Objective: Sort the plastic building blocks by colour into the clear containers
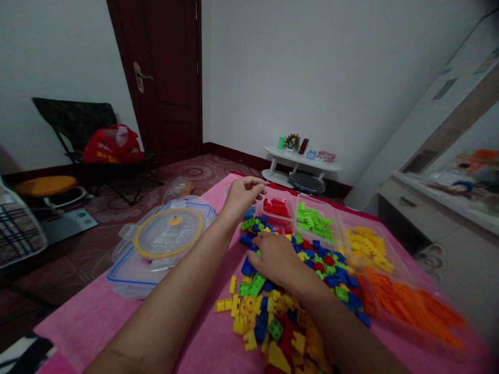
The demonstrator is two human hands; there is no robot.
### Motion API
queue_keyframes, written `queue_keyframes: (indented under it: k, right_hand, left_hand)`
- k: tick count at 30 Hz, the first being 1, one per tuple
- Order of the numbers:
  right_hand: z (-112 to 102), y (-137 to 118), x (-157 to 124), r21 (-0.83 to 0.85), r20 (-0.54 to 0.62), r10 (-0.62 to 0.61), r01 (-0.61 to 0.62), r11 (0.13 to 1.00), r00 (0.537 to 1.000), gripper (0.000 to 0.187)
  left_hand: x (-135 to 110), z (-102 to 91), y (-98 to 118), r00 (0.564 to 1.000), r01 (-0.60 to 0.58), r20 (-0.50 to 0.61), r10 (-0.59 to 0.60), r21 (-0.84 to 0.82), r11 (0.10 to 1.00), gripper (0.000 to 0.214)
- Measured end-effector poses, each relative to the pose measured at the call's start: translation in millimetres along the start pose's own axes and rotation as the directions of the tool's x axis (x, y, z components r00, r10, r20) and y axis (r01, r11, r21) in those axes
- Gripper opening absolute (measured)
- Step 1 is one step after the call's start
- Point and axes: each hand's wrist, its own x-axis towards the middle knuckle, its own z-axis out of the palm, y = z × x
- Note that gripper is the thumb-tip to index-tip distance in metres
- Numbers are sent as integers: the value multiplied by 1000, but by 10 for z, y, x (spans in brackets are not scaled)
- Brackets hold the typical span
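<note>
A mixed pile of plastic building blocks (257,324) in yellow, blue, green and red spreads over the pink cloth. Low over this pile, my right hand (278,257) has its fingers bent down among the bricks. A bit of a green building block (258,253) shows between its thumb and fingers. My left hand (244,195) is raised at the far left of the clear containers, above the blue bricks (249,212). Its thumb and fingertips are drawn together; whatever is between them is too small to make out.
Clear containers hold red bricks (276,208), green bricks (314,221), yellow bricks (368,246) and orange bricks (413,306) along the right. Stacked lids (168,234) lie at left on the pink cloth (86,317). Beyond are a chair (74,122) and a white shelf (304,160).
</note>
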Motion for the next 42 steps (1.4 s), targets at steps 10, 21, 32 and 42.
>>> queue_keyframes:
  k: [10, 21, 32, 42]
  right_hand:
    - [-50, 613, -536, 172, 95, 316, -328, 929, 944, 34]
    - [-222, 873, -763, 319, 78, 293, -302, 898, 953, 25]
    - [-331, 1076, -916, 205, 299, 383, -451, 869, 874, 14]
    - [-167, 994, -799, 158, 216, 382, -418, 894, 899, 31]
  left_hand:
    - [-113, 61, -267, 959, -133, 191, -209, 955, 264, 29]
    - [-148, 129, -478, 898, -169, 217, -382, 973, 155, 31]
    - [-131, 104, -573, 877, -230, 294, -380, 951, 205, 32]
    - [-125, 111, -472, 887, -271, 344, -307, 928, 256, 26]
